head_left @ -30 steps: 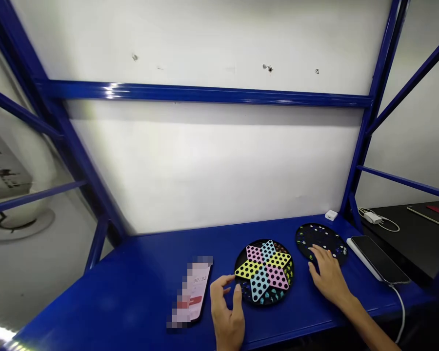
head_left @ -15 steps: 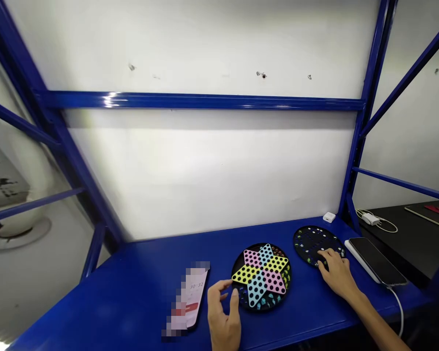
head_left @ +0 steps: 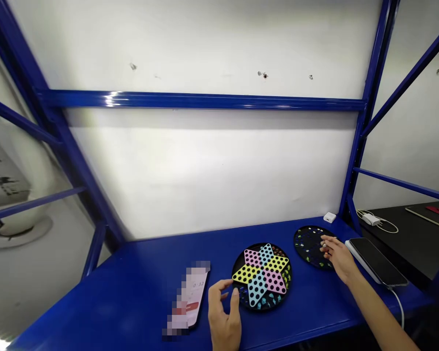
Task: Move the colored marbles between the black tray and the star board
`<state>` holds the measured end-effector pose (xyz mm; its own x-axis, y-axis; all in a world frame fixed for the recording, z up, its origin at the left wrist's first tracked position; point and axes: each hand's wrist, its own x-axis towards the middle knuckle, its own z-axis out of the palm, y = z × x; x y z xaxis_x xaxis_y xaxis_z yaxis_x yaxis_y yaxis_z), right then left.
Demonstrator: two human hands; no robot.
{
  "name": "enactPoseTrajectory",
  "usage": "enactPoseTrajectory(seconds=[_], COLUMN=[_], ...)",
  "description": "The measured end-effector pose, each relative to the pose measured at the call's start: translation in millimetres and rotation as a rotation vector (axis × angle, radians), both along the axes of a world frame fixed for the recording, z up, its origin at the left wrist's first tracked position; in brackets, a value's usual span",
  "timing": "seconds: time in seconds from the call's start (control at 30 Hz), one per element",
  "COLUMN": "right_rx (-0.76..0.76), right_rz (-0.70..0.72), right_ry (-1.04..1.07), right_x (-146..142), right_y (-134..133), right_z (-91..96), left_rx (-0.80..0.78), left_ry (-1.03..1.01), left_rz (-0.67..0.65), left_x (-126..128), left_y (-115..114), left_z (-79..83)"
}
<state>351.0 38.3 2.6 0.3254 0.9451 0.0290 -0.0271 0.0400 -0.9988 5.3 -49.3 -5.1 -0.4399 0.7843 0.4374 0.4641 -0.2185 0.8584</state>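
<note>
A round black Chinese checkers board (head_left: 256, 276) with a star of pink, yellow and light-blue points lies on the blue table. Small coloured pieces fill the compartments around the star. My left hand (head_left: 224, 312) is at the board's near left rim, thumb and index finger apart, with nothing visible between them. To the right lies a round black lid or tray (head_left: 309, 246) with small white, green and blue pieces scattered on it. Above its right side is my right hand (head_left: 339, 258), fingertips drawn together; a tiny pale thing may be between them, too small to name.
A phone (head_left: 190, 297) with a lit, partly blurred screen lies left of the board. On the right, a dark-screened phone (head_left: 378, 261) rests on a white block with a cable (head_left: 401, 312). A small white case (head_left: 329, 217) stands at the back. Blue frame posts (head_left: 351, 168) border the table.
My right hand has lifted from the surface of the black tray and its fingers have drawn together. My left hand stays in place beside the board.
</note>
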Motion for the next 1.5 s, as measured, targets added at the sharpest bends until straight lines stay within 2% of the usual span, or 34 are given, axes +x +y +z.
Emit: enactPoseTrajectory(seconds=[0.07,0.13,0.2,0.37,0.43,0.5,0.63,0.77,0.87,0.93,0.97,1.03,1.1,1.17,1.2,1.27,1.33,1.43,1.5], right_rx=[-0.027,-0.075,-0.132,-0.185,-0.225,-0.239,-0.252,-0.268,-0.239,-0.207,-0.179,-0.124,-0.091,-0.070,-0.054,-0.036,-0.052,-0.145,-0.221], right_rz=[0.040,0.110,0.148,0.192,0.248,0.266,0.193,0.225,0.262,0.256,0.248,0.217,0.173,0.153,0.152,0.140,0.095,0.027,0.001], right_ry=[0.228,0.239,0.040,-0.899,-1.097,-1.139,-1.062,-1.255,-1.321,-1.271,-1.177,-0.799,-0.270,0.150,0.274,0.324,0.110,-0.632,-1.008], right_x=[1.9,-0.6,-7.0,-25.9,-29.8,-30.9,-31.6,-41.6,-49.4,-49.2,-47.0,-38.7,-26.1,-10.1,-1.0,18.7,39.6,66.8,76.7], right_y=[6.5,14.0,21.8,33.5,34.6,36.0,42.1,47.0,49.6,51.7,52.6,53.3,51.8,48.4,46.5,42.9,40.0,34.4,28.0], right_z=[7.8,13.3,15.2,7.3,2.6,0.0,1.0,0.1,-4.5,-6.8,-6.9,-3.9,3.8,14.4,19.5,26.8,28.3,22.0,16.7], left_rx=[0.003,0.000,-0.007,-0.025,-0.031,-0.026,-0.015,-0.038,-0.053,-0.053,-0.053,-0.051,-0.049,-0.044,-0.043,-0.044,-0.047,-0.046,-0.044], left_ry=[0.001,-0.005,-0.010,-0.003,-0.002,-0.003,-0.004,-0.006,-0.006,-0.009,-0.012,-0.017,-0.013,-0.005,-0.004,-0.006,-0.008,-0.010,-0.014], left_rz=[-0.002,-0.002,-0.005,-0.003,0.004,0.005,-0.006,-0.008,-0.020,-0.031,-0.035,-0.037,-0.033,-0.028,-0.026,-0.027,-0.031,-0.044,-0.051], left_x=[0.3,0.5,0.2,-2.8,-3.7,-3.7,-2.3,-2.8,-3.8,-4.1,-4.1,-3.7,-3.1,-2.4,-2.1,-1.7,-1.5,-1.1,-0.6], left_y=[0.2,0.3,0.4,0.4,0.6,0.8,1.5,1.9,1.4,0.9,0.7,0.5,0.6,0.7,0.7,0.8,0.8,1.1,1.5], left_z=[0.8,1.7,2.1,0.0,-0.7,-0.6,0.2,1.0,1.9,2.6,2.9,3.1,3.1,3.0,2.8,2.4,1.8,1.1,1.3])
